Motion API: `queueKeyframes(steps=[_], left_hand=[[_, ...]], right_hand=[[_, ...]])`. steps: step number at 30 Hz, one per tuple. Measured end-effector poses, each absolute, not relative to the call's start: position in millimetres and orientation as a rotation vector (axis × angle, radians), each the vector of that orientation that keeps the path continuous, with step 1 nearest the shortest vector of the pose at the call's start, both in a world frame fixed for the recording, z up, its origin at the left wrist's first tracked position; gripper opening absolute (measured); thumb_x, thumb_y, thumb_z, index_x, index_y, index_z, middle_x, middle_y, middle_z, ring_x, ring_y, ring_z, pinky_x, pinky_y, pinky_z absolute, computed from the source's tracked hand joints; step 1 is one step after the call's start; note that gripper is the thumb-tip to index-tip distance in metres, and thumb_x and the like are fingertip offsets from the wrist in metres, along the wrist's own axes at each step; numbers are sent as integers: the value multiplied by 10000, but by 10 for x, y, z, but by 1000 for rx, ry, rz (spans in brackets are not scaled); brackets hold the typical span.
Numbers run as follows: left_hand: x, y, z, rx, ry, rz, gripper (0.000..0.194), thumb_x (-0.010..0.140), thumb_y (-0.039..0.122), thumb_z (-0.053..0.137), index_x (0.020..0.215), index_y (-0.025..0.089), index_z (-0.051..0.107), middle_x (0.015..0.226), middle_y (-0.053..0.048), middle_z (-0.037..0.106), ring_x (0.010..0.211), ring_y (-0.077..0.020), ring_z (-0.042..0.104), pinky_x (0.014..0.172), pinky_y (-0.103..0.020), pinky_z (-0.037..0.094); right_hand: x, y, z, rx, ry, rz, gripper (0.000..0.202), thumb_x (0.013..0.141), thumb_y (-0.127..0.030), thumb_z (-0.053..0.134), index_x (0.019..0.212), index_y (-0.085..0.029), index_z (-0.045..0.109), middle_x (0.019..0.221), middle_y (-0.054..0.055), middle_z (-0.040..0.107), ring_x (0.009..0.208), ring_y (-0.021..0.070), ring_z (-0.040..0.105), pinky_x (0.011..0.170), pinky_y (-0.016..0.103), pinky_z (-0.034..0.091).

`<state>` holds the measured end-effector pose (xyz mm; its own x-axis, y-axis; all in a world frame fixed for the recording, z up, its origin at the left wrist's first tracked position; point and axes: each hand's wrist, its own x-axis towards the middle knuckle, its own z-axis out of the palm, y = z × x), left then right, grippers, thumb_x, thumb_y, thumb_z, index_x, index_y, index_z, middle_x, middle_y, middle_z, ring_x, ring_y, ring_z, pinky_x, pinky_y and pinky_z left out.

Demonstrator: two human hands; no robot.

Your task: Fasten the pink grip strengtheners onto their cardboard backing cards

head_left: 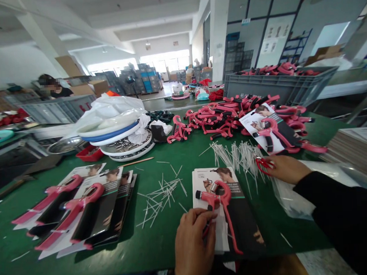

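My left hand [195,238] is closed on a pink-and-black hand grip strengthener [225,192], its fingers pinching near the lower handle. The strengthener lies on a printed backing card [245,228] at the table's front edge. To the right, my right hand [286,168] is closed on small red-handled scissors [264,165]. That hand is beside a heap of white cable ties [240,155]; the scissors' blades cannot be made out. On the left are cards carrying strengtheners [80,207], with white ties around the handles.
Loose cable ties [161,197] are scattered mid-table. Behind lie a pile of strengtheners [219,117], one carded strengthener [270,129] and a grey crate [266,87]. Stacked basins [116,136] stand back left; a card stack [351,150] stands right. A person [55,86] is far left.
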<state>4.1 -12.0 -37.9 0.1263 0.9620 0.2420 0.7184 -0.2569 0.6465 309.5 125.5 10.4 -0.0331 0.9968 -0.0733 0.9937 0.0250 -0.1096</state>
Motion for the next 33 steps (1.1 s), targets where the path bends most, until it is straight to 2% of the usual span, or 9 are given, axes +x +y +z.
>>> queueKeyframes(steps=[4, 9, 11, 13, 17, 19, 24, 26, 33], left_hand=[[-18, -138, -427, 2052, 1584, 941, 242, 851, 233, 491, 1064, 273, 598, 1011, -60, 629, 917, -224, 577, 780, -369, 484], [47, -158, -310, 2195, 1670, 895, 159, 831, 324, 516, 868, 309, 670, 1144, -62, 573, 1019, -281, 527, 814, -464, 440], [121, -144, -195, 2246, 1745, 802, 132, 801, 346, 554, 772, 290, 670, 1171, -43, 576, 1042, -304, 505, 837, -511, 399], [204, -112, -88, 2261, 1795, 722, 93, 765, 312, 586, 744, 257, 658, 1187, -51, 577, 1050, -313, 496, 850, -528, 380], [315, -23, 1, 2249, 1818, 611, 97, 697, 220, 607, 777, 207, 661, 1204, -114, 561, 1059, -336, 494, 829, -517, 417], [323, 11, -14, 2233, 1795, 605, 137, 685, 169, 586, 795, 179, 667, 1223, -139, 543, 1075, -333, 490, 846, -483, 439], [267, 17, -112, 2153, 1692, 747, 179, 739, 116, 509, 849, 141, 649, 1197, -147, 551, 1106, -274, 485, 953, -417, 415], [250, 1, -148, 2140, 1657, 812, 153, 740, 97, 507, 813, 134, 635, 1188, -152, 551, 1127, -267, 471, 981, -417, 392], [241, 2, -226, 1979, 1605, 995, 96, 759, 130, 527, 723, 171, 606, 1090, -123, 583, 1065, -265, 512, 922, -449, 422]], right_hand=[[3133, 962, 160, -1975, -1853, 772, 387, 863, -433, 337, 868, -141, 591, 483, -39, 407, 387, 93, 375, 405, 243, 268], [3041, 575, 30, -1761, -1526, 1135, 380, 775, -560, 400, 748, -200, 517, 493, -75, 289, 380, 64, 195, 375, 228, 144], [2956, 467, -6, -1616, -1377, 1313, 333, 725, -519, 523, 807, -197, 524, 547, -54, 380, 404, 59, 248, 373, 211, 166], [2838, 378, -9, -1453, -1269, 1495, 355, 658, -437, 637, 893, -192, 532, 653, -11, 514, 475, 79, 404, 408, 205, 292], [2563, 233, 63, -1364, -1576, 1721, 500, 637, -344, 683, 1066, -179, 486, 782, 33, 630, 704, 179, 605, 648, 298, 483], [2463, 182, 120, -1418, -1915, 1492, 436, 720, -341, 606, 1109, -190, 482, 810, 36, 643, 730, 192, 620, 674, 325, 487], [2367, 169, 307, -1382, -2689, -266, 299, 742, -200, 545, 1035, -239, 592, 822, 57, 633, 694, 223, 585, 667, 377, 397], [2315, 185, 402, -1247, -2785, -678, 277, 710, -118, 553, 953, -236, 614, 715, 37, 613, 611, 201, 554, 624, 342, 351], [1953, 194, 660, -881, -2879, -930, 186, 697, -65, 547, 813, -196, 612, 638, 16, 599, 572, 195, 525, 610, 352, 272]])
